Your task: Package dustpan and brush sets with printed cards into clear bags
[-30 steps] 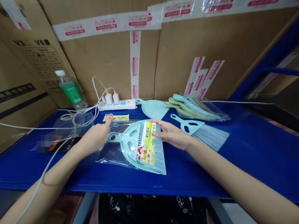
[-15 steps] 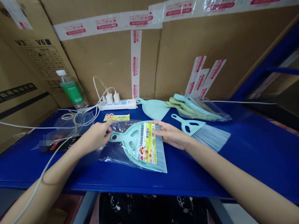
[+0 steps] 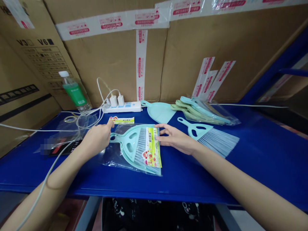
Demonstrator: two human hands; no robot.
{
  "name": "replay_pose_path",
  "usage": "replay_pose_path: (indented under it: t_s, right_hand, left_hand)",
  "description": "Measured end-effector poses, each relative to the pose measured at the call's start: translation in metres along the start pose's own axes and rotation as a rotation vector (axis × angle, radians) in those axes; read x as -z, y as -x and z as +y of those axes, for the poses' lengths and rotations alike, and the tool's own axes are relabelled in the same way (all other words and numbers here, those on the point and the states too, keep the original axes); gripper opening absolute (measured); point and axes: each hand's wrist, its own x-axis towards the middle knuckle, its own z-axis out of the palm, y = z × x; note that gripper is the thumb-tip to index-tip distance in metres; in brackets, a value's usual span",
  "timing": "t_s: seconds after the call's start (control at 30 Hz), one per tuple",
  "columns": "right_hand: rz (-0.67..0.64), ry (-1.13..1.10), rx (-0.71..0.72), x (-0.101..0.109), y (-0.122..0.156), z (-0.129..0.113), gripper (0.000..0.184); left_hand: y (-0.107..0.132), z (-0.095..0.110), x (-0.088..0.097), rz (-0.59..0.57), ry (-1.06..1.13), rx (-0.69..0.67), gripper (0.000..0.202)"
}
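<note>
A light blue dustpan with a matching brush (image 3: 130, 146) on it lies in a clear plastic bag (image 3: 108, 158). A yellow-green label card (image 3: 153, 149) lies across the bristles. My left hand (image 3: 99, 136) is closed at the handle end, gripping the bag beside the hanging ring. At the bristle end, my right hand (image 3: 175, 138) has its fingers apart, their tips touching the card and the pan's edge. A loose light blue brush (image 3: 207, 134) rests right of that hand. Behind it are another dustpan (image 3: 161, 111) and a second label card (image 3: 124, 120).
Several bagged blue and green sets (image 3: 202, 110) lie at the back right. At the back left are a power strip (image 3: 122, 107) with plugs and white cables, and a green-labelled bottle (image 3: 75, 93). A dark device (image 3: 64, 149) sits left. Cardboard (image 3: 108, 64) walls the back.
The dustpan and brush have slid left, so the bristle end sits further inside the bag. My left hand has shifted slightly left; the right fingers have spread at the card's edge.
</note>
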Motion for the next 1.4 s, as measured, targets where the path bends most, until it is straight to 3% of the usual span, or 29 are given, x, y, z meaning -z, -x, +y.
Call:
replay_pose_path:
  t_s: [0.23,0.47,0.7,1.03,1.4]
  right_hand:
    - [-0.012,0.126,0.079,-0.001,-0.004,0.005,0.034]
    - [0.025,0.331,0.218,-0.005,-0.009,0.015,0.042]
    - [0.053,0.356,0.283,-0.004,-0.012,0.021,0.046]
    - [0.047,0.233,0.23,-0.006,-0.009,0.019,0.036]
    - [0.077,0.252,0.174,-0.008,-0.006,0.015,0.04]
  left_hand:
    - [0.003,0.0,0.003,-0.031,-0.074,0.015,0.039]
    - [0.003,0.0,0.004,-0.051,-0.116,-0.003,0.035]
    - [0.003,0.001,0.004,-0.073,-0.136,-0.008,0.033]
    - [0.005,0.003,0.008,-0.094,-0.172,0.076,0.043]
    - [0.006,-0.001,0.011,-0.139,-0.235,0.135,0.042]
